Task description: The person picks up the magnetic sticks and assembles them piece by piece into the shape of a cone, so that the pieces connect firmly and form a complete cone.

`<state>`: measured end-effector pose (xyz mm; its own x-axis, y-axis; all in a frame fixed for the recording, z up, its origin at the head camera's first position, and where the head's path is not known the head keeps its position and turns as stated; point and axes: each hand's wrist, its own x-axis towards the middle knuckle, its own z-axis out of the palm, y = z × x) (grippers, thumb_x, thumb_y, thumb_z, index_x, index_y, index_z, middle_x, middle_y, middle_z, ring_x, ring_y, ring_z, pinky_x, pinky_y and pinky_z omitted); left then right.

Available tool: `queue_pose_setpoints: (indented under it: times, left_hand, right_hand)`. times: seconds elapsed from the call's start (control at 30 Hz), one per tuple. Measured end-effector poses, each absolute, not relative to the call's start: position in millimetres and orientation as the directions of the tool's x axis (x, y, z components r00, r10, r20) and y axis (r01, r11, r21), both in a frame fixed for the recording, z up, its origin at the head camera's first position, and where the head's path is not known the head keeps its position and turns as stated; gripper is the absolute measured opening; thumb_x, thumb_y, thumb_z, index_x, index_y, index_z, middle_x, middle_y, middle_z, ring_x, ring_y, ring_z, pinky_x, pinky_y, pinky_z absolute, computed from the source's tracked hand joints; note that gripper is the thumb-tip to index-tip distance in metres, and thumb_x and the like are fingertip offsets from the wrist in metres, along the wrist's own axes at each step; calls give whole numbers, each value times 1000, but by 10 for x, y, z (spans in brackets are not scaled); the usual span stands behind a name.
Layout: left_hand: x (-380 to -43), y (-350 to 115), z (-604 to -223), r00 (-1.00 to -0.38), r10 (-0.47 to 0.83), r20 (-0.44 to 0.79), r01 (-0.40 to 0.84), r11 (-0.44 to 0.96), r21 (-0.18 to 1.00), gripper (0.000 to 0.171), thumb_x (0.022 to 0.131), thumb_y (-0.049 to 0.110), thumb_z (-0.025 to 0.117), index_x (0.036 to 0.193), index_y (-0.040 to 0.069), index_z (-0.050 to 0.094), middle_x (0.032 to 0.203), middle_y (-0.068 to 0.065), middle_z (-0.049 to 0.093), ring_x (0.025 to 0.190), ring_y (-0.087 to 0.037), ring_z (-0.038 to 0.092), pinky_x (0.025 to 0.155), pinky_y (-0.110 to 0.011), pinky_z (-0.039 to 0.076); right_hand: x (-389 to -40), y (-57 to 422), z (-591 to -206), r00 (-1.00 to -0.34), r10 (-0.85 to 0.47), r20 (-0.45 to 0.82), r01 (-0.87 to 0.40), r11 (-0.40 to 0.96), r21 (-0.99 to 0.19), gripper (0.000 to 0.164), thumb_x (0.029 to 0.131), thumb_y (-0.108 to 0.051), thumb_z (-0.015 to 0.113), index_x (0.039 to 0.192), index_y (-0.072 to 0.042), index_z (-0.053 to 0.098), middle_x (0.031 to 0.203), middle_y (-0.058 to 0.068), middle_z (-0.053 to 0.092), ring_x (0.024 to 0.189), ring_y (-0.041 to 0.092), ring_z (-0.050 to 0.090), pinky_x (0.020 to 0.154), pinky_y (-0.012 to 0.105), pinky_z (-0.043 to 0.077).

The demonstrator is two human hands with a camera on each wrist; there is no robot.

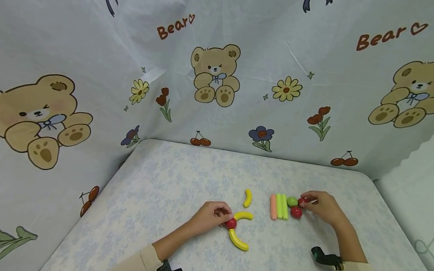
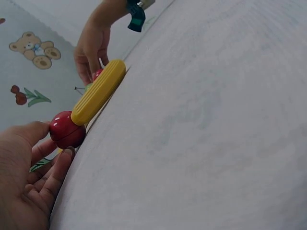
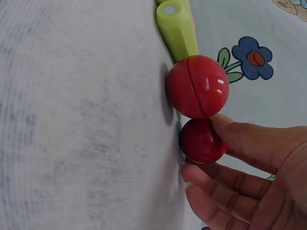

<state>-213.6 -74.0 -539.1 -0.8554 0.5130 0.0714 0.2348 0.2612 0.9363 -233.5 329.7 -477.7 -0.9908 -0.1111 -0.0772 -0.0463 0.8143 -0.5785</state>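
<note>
My left hand (image 1: 212,216) pinches a red ball (image 2: 67,129) between thumb and fingers. Two curved yellow sticks (image 1: 239,240) meet that ball, one reaching away and one toward me; the left wrist view shows one stick's ribbed side. Over to the right, my right hand (image 1: 321,206) holds a second red ball (image 3: 203,141) by its thumb and fingertips, low at the tabletop. Against it sits a larger-looking red ball (image 3: 197,87), with a green ball (image 1: 292,201) close by in the head view.
A loose curved yellow stick (image 1: 248,198) lies beyond the left hand. Left of the balls, a pink stick (image 1: 273,207) and two light green sticks (image 1: 281,207) lie side by side on the pale patterned table (image 1: 170,178). A bear-print curtain (image 1: 218,119) stands behind.
</note>
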Motion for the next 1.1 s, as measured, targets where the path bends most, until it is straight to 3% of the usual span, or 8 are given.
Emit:
queue_pose_setpoints:
  times: [0.33,0.6,1.1]
  left_hand:
    - [-2125,-753,-5391,-858,510,62,226,267,937,8,96,25,73,98,18,74,79,5,69,67,-13,66,61,-28,57]
    - [-2115,-750,-5384,-858,510,58,214,253,944,8,96,25,73,98,17,74,80,3,70,68,-13,66,62,-27,57]
    - [-2139,-754,-5399,-848,525,69,226,241,944,9,97,25,72,99,17,74,82,4,70,69,-13,67,63,-30,58]
  right_hand:
    - [-2309,3267,-4747,-995,-103,0,-86,838,-538,36,89,-18,79,117,3,70,101,15,71,93,34,66,77,46,59]
    - [-2239,3066,-4547,-986,-144,82,-165,796,-582,36,89,-20,80,117,0,71,101,9,73,93,29,66,73,40,58]
    - [-2115,2494,-4444,-955,-296,-11,-205,687,-697,31,87,-19,82,113,-5,72,102,4,71,89,21,66,68,29,56]
